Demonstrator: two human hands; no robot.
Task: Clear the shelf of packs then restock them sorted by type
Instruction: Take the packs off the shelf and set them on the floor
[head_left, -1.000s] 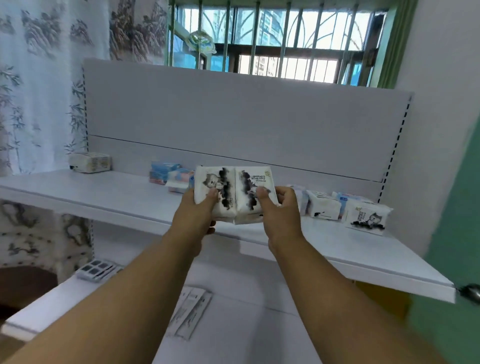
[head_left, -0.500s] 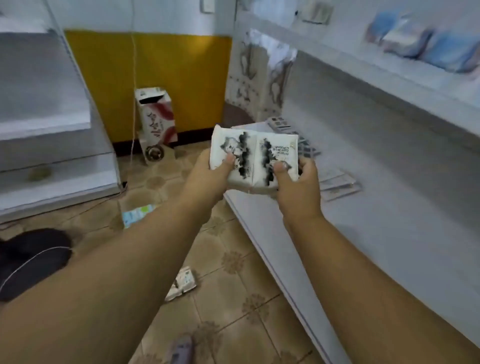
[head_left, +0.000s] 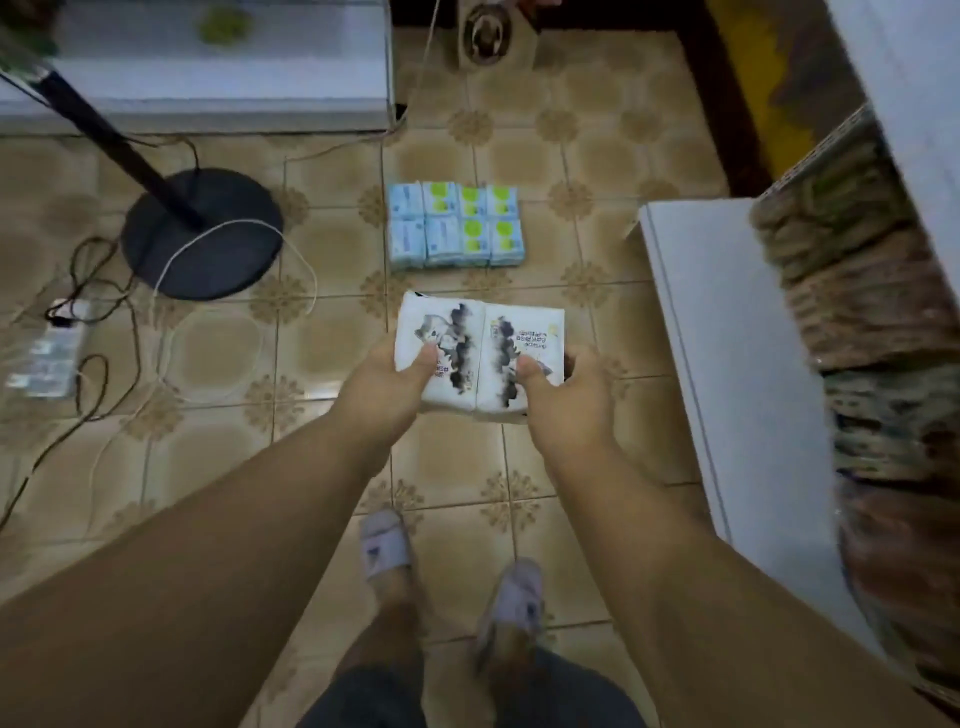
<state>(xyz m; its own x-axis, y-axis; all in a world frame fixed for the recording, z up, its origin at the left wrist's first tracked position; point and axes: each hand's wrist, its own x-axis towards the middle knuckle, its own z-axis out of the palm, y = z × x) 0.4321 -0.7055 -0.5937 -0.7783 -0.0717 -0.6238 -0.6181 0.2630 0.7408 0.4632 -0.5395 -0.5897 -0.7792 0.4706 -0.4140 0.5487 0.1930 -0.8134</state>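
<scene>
Two hands, left hand (head_left: 387, 375) and right hand (head_left: 558, 397), are gripping white cat-print packs (head_left: 478, 353) at frame centre; lowering them squarely beside the blue packs (head_left: 456, 224) looks wise.

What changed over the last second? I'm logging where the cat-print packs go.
The person turned from the shelf and carried the cat-print packs down over the tiled floor, near the blue packs lying there. Left hand and right hand kept gripping them side by side throughout.
</scene>
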